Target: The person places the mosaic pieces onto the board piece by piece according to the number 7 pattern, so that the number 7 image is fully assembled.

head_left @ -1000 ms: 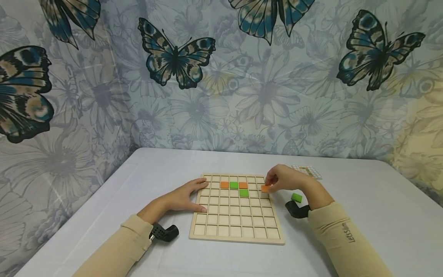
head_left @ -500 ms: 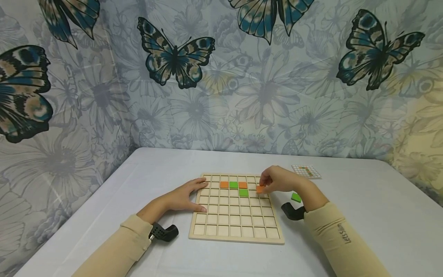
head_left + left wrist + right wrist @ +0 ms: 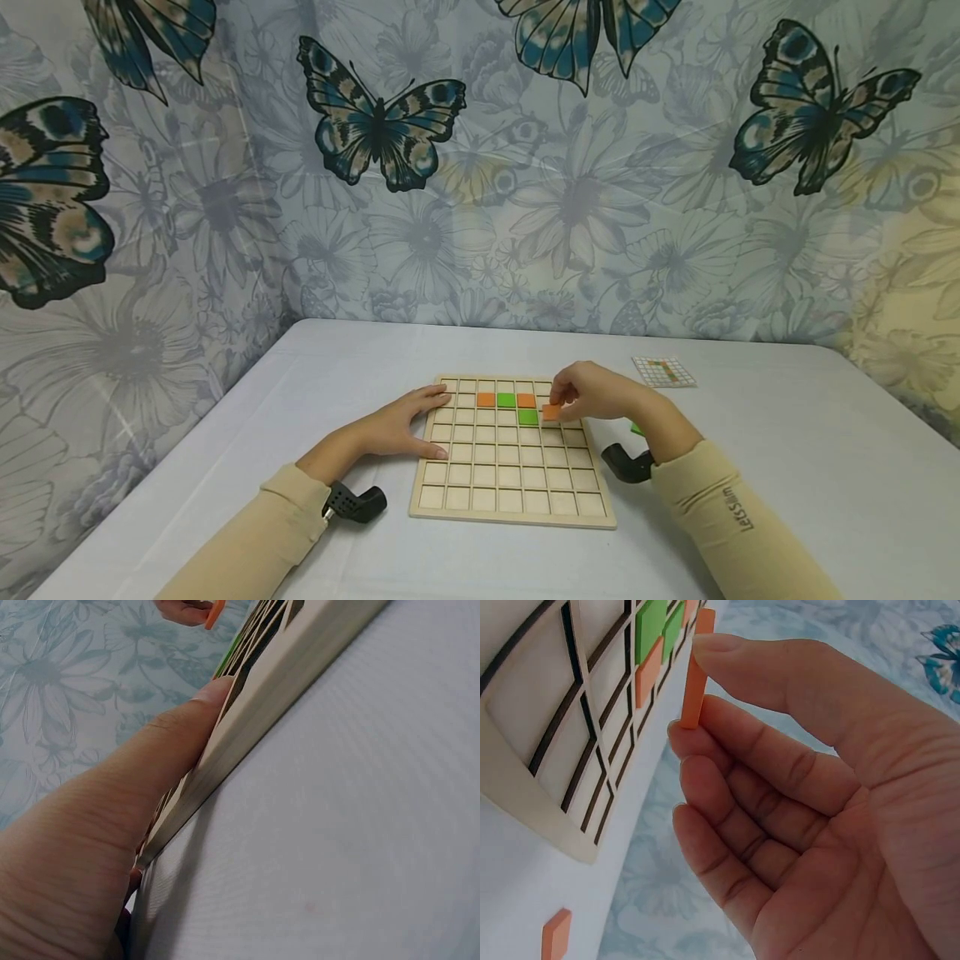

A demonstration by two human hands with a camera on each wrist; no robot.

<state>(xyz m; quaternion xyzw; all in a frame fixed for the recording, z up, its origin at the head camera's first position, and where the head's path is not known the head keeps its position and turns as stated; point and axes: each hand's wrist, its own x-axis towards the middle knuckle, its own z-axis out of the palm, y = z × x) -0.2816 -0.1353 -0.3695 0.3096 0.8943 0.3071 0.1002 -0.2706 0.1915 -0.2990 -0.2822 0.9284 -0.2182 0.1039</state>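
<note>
Your left hand (image 3: 393,425) rests against the left edge of the gridded board (image 3: 509,477), fingers spread, not clenched. Four seated tiles (image 3: 506,400) occupy its far cells. Rightward, your right hand (image 3: 596,390) pinches an orange tile (image 3: 696,694) over the board, unseated. Judged step: placement; your next move calls for levelling it over a cell. Beyond lie a partly hidden green tile (image 3: 637,428) and a patterned card (image 3: 663,372).

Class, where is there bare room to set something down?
Bare table lies in front of the board, between the left sleeve and right sleeve; behind the board toward the wall; and right of the right sleeve. Crowded: the board's right side, with the right hand pinching an orange tile, a green tile and card; the left hand touches its left side.
</note>
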